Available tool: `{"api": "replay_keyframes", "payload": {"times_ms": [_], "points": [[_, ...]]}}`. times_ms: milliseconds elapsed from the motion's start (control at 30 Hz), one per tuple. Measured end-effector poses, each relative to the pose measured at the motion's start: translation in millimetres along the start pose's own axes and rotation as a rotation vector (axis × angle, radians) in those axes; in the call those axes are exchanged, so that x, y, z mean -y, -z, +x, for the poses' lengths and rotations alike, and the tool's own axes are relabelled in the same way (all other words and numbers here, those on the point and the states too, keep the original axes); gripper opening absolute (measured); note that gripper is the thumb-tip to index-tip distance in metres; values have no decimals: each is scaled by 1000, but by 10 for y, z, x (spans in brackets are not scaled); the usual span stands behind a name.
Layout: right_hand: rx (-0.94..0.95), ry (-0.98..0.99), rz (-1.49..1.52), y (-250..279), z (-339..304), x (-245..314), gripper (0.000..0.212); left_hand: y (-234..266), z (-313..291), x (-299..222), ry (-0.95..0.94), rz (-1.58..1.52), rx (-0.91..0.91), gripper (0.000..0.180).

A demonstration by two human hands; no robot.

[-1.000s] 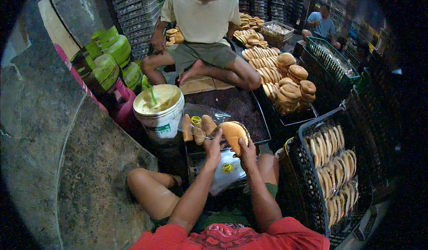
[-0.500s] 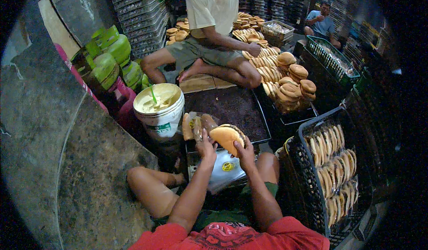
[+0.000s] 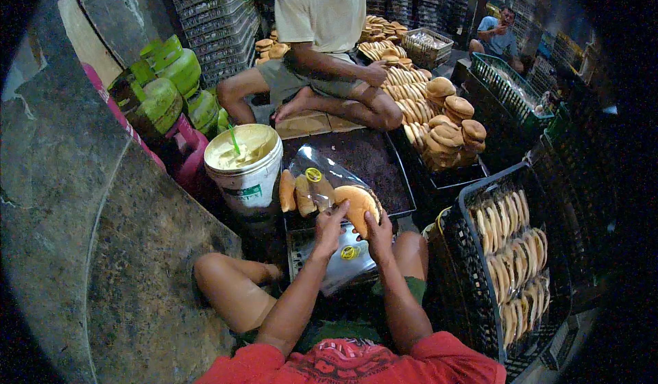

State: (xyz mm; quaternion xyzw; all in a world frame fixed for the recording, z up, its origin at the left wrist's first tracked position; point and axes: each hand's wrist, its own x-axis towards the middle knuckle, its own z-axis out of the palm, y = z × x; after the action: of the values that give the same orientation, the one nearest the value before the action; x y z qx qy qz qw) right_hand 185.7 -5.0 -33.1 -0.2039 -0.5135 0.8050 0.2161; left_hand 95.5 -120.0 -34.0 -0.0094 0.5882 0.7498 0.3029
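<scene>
Between my hands is a round golden bun [image 3: 356,204], folded over, with a dark filling showing along its right edge. My right hand [image 3: 379,234] grips its lower right side. My left hand [image 3: 330,229] is closed at the bun's left edge, pinching the near end of a clear plastic bag [image 3: 327,167] with a yellow label; its thumb touches the bun. The bag spreads away from me, over part of the elongated bread rolls [image 3: 303,193] on the dark tray [image 3: 373,154]. Below my hands lies a stack of flat clear bags [image 3: 336,273].
A white bucket [image 3: 245,171] of pale cream with a green-handled tool stands left. At right, a black crate [image 3: 473,247] holds bagged filled buns. Buns [image 3: 445,141] are piled beyond. A co-worker [image 3: 322,48] sits opposite; another person [image 3: 499,34] sits far right. Green gas cylinders [image 3: 161,103] stand left.
The plastic bag, crumpled by my left hand before, is now spread out away from me. The bun and my left hand have moved slightly right. The co-worker opposite has shifted a little left.
</scene>
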Motion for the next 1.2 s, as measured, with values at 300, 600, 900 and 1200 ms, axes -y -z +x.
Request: {"api": "replay_keyframes", "payload": {"times_ms": [300,600,900,1200], "points": [[177,-133,91,-71,-102,31,43,156,212,124,-169,-602,-40,51],[-180,206,-524,-185,-133,-117,27,-387,-91,232,-94,-420,-185,42],[105,-1,-508,651,-381,1215,57,-863,-601,416,-274,119,375,33],[-840,435,-1012,3576,-2036,3474,53,934,-104,289,-306,1602,108,49]]}}
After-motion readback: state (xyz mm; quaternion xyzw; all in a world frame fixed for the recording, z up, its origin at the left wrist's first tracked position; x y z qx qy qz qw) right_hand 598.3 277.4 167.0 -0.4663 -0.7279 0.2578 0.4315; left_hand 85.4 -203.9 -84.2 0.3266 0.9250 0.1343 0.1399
